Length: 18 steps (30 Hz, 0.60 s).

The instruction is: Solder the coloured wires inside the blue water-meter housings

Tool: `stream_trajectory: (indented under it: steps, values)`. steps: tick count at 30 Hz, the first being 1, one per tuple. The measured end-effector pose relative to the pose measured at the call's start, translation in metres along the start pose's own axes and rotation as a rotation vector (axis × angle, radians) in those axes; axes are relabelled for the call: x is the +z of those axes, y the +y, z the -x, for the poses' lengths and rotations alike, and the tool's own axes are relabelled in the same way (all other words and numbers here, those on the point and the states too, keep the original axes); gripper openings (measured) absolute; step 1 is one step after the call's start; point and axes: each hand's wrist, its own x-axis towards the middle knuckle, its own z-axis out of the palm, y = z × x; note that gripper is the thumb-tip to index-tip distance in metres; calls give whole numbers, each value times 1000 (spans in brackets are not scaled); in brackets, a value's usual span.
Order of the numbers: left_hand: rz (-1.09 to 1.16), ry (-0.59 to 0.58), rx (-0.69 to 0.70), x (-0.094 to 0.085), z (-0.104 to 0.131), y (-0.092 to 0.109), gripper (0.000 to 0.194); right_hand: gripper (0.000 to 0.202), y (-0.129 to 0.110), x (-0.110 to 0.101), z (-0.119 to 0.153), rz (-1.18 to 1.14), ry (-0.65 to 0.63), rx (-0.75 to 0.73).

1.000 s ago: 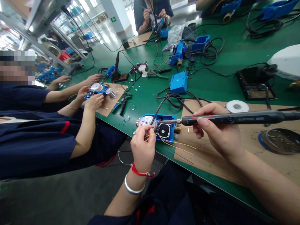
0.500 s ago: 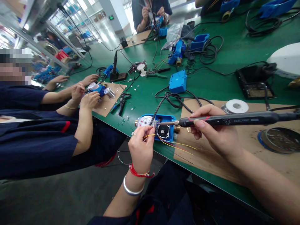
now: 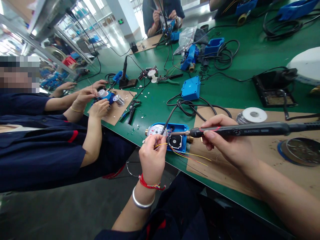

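My right hand [image 3: 225, 140] is wrapped round a black soldering iron [image 3: 240, 130], whose metal tip points left over an open blue meter housing [image 3: 184, 128]. My left hand [image 3: 153, 151] pinches thin wires [image 3: 161, 144] at the near left side of the housing. The iron's tip is close to those fingertips; whether it touches a wire cannot be made out. Inside the housing are a round white dial [image 3: 156, 130] and a black square part [image 3: 175, 141]. Loose yellow, red and black wires [image 3: 197, 156] trail right over the table edge and brown board.
A blue box [image 3: 190, 88] with coiled black cable lies behind the housing. To the right are a solder spool [image 3: 255, 115], an iron stand [image 3: 273, 86] and a round tin [image 3: 300, 151]. Cutters [image 3: 131, 111] lie left. Co-workers' hands [image 3: 100, 108] are at the far left.
The whole view has shifted slightly. Both hands keep their hold, with the iron in nearly the same place over the housing. The co-worker's hands at the left have moved a little.
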Motion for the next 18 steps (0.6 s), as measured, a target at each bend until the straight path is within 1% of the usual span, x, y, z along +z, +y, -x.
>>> stream_trajectory:
  steps: [5, 18]
  values:
    - [-19, 12, 11, -1, -1, 2, 10, 14, 1, 1, -1, -7, -31, -1]
    - [-10, 19, -30, 0, -1, 1, 12, 16, 2, 3, -2, 21, -43, -5]
